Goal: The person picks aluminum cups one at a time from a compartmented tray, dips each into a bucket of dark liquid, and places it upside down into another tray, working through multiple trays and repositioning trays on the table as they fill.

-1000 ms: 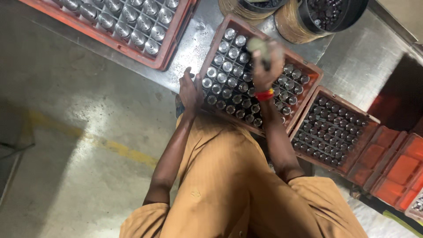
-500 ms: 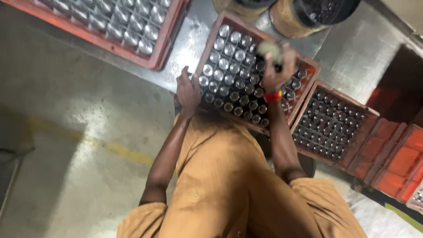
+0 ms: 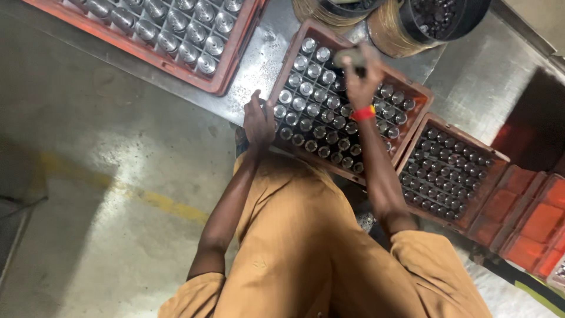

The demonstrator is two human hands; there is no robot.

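Compared with a second ago, the right hand (image 3: 360, 76) is still raised above the middle crate (image 3: 412, 94) with its fingers closed around a small grey part (image 3: 351, 56), having drifted only slightly toward the crate's far edge, while the left hand (image 3: 259, 121) stays where it was, fingers loosely spread and resting on the crate's near left rim, holding nothing. The grey part is blurred; it seems to lie roughly crosswise in the grip, but which way it points cannot be told. A red band (image 3: 364, 112) circles the right wrist. The middle crate, reddish-brown, is packed with rows of upright shiny metal cylinders (image 3: 312, 112) standing on end. A crate to the right (image 3: 497, 156) holds darker, smaller cylinders in similar rows. A red crate at upper left (image 3: 226, 88) holds larger silver cans. Two round baskets (image 3: 388, 35) sit beyond, the right one holding small dark pieces.
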